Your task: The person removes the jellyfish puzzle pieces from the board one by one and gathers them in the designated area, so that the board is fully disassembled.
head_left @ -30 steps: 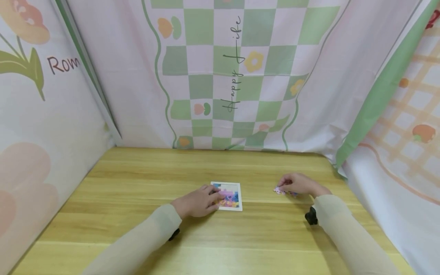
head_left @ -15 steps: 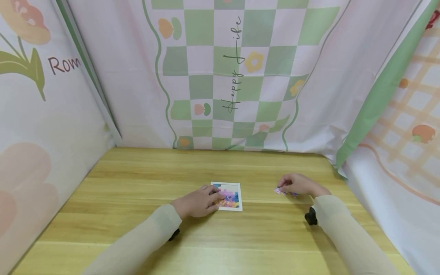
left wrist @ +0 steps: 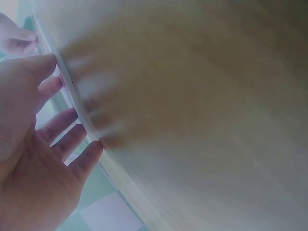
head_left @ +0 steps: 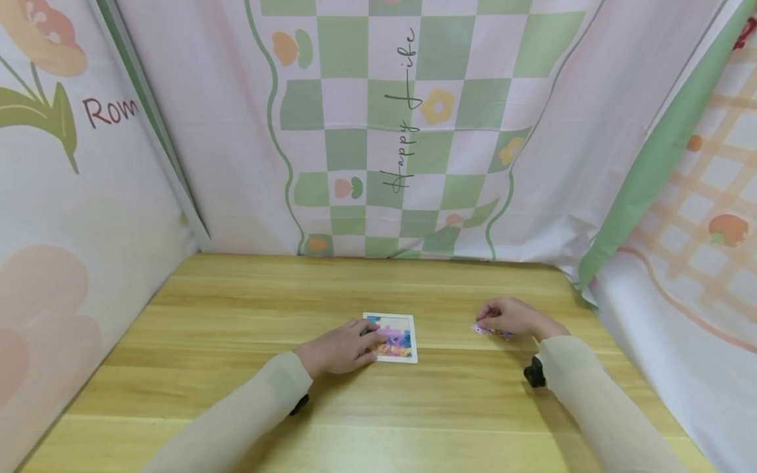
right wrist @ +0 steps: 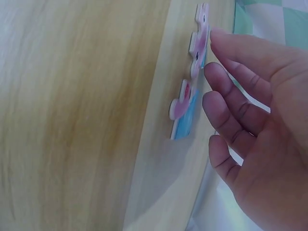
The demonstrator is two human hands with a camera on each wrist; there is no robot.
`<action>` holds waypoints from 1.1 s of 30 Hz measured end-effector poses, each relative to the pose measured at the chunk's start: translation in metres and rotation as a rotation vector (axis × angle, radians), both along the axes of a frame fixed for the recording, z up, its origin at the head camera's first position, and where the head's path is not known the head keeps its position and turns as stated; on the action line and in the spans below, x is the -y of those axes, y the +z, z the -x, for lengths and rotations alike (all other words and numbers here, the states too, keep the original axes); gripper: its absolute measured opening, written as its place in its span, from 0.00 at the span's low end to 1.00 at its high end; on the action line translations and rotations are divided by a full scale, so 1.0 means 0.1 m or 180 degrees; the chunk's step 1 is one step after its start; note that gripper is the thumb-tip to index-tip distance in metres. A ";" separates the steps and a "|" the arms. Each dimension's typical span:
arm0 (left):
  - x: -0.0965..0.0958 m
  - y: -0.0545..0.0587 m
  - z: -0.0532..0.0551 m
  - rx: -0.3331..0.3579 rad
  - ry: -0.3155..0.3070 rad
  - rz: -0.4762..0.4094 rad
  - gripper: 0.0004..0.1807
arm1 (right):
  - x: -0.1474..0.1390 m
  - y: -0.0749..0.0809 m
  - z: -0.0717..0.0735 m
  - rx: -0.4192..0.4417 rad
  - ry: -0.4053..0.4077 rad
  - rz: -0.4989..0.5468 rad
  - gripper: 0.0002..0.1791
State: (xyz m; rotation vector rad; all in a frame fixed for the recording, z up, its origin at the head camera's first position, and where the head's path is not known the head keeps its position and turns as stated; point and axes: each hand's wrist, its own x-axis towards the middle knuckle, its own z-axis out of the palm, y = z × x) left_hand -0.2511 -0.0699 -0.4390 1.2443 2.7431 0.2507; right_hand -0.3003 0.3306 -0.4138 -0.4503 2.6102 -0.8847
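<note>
Shifted since the earlier frame, next to nothing: we list one puzzle tray [head_left: 399, 324] on the counter [head_left: 449, 407], left hand [head_left: 338, 347] at its edge, fingers extended, presumably steadying it; loose pieces [right wrist: 183, 113] rightward, right hand's [head_left: 516, 316] half-curled fingers at them, any pinch unclear.

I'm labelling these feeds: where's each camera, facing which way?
Head: on the head, facing forward-down at the table and puzzle frame; left hand, right hand, sleeves show.
Left wrist: on that wrist, looking along the left hand over the table; part of the right hand shows.
Right wrist: on that wrist, looking along the right hand toward puzzle pieces.
Head and right wrist share the pieces.
</note>
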 end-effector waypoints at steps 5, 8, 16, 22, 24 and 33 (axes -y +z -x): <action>0.00 0.01 -0.01 -0.0100 -0.0043 -0.0013 0.25 | 0.09 0.03 0.01 -0.0037 -0.0002 -0.0050 0.11; 0.00 0.00 -0.01 -0.0188 -0.0092 0.0001 0.25 | 0.16 0.02 0.02 -0.0035 -0.0014 -0.0095 0.10; -0.01 -0.01 -0.03 -0.0439 -0.0225 0.0061 0.24 | 0.40 0.00 0.02 -0.0088 0.0077 -0.0109 0.08; -0.01 -0.01 -0.04 -0.0513 -0.0253 0.0097 0.24 | 0.63 -0.01 0.05 -0.0233 0.0189 -0.0172 0.06; 0.00 0.00 -0.04 -0.0512 -0.0270 0.0076 0.24 | 0.70 -0.02 0.08 -0.0331 0.0271 -0.0207 0.06; 0.09 0.06 -0.09 -0.0113 -0.0283 -0.0125 0.22 | 1.03 -0.04 0.14 -0.0526 0.0496 -0.0037 0.08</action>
